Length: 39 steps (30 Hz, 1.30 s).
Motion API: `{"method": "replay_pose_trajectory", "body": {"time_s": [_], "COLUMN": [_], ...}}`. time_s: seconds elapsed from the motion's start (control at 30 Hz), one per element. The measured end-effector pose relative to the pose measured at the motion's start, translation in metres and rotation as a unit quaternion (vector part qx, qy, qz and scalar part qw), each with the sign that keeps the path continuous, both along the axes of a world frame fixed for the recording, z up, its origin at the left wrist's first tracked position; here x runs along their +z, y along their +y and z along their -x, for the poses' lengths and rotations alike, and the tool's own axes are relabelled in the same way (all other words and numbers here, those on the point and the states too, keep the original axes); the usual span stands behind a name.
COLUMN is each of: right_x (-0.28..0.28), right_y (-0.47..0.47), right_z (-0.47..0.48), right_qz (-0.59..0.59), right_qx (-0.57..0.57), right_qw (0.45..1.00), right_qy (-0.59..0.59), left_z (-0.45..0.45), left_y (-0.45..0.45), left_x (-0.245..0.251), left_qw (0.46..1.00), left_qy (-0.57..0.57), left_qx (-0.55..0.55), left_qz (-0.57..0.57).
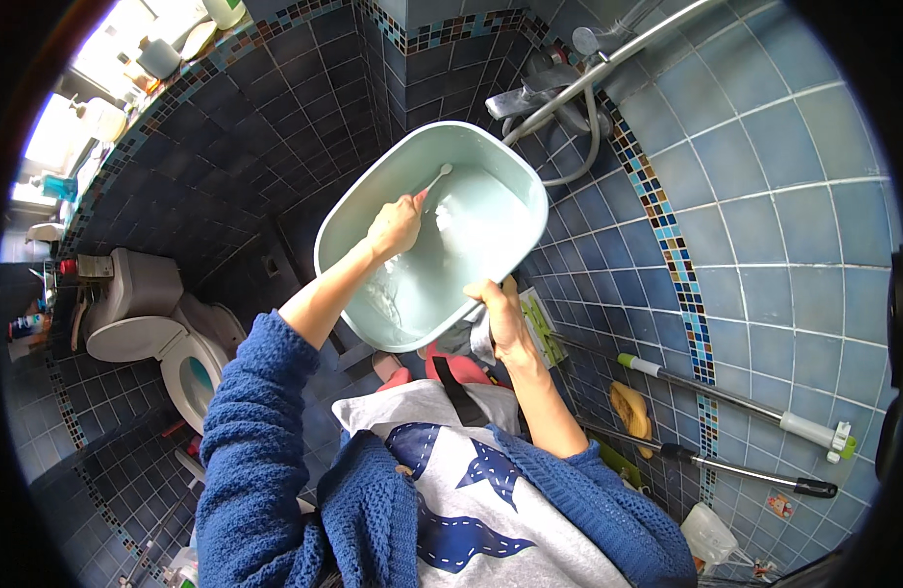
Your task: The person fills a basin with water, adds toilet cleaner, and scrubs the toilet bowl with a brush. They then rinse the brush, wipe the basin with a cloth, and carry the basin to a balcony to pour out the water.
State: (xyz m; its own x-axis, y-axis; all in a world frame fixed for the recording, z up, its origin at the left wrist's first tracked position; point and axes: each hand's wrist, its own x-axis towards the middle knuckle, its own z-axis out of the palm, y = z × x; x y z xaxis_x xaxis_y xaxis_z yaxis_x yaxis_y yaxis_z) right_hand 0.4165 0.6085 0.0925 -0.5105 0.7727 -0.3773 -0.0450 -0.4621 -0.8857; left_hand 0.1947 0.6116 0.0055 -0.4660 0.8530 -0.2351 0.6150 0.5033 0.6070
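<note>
A pale green plastic basin (334,220) is held up in front of me, tilted, with its inside facing the camera. My right hand (501,312) grips its near rim at the lower right, thumb over the edge. Inside the basin, my left hand (396,226) holds a thin white tool (438,178) with a small rounded head, perhaps a spoon. Its handle is mostly hidden by the fingers. White clumps (443,217) lie on the basin floor, and more white stuff (384,298) is near the left wall. Grey cloth (472,336) shows just below the rim.
Beyond the basin, a tap (521,99) with a hose and a shower rail (643,44) are on the tiled wall. A toilet (194,375) stands at left. Bottles (102,117) line a ledge at upper left. Poles (723,397) and a yellow-brown sponge-like object (631,411) are at right.
</note>
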Motion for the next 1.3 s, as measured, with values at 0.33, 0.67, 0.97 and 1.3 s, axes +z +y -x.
{"method": "replay_pose_trajectory", "body": {"time_s": [0.33, 0.67, 0.97, 1.3], "right_x": [-0.001, 0.002, 0.0, -0.008], "right_y": [0.003, 0.001, -0.002, 0.007], "right_z": [-0.015, -0.013, -0.014, -0.028], "right_qz": [-0.164, -0.073, -0.015, 0.082], "right_qx": [-0.028, -0.016, -0.058, -0.018], "right_qw": [0.982, 0.997, 0.998, 0.994], "right_qy": [-0.087, -0.013, 0.034, 0.064], "left_z": [-0.007, -0.043, -0.018, -0.015], "left_y": [-0.068, -0.018, -0.022, -0.037], "left_x": [0.011, 0.02, 0.033, 0.071], "left_qw": [0.995, 0.995, 0.99, 0.995], "left_qy": [-0.037, -0.091, -0.123, -0.049], "left_qx": [-0.047, 0.044, 0.054, -0.087], "left_qz": [0.077, -0.024, -0.043, -0.005]}}
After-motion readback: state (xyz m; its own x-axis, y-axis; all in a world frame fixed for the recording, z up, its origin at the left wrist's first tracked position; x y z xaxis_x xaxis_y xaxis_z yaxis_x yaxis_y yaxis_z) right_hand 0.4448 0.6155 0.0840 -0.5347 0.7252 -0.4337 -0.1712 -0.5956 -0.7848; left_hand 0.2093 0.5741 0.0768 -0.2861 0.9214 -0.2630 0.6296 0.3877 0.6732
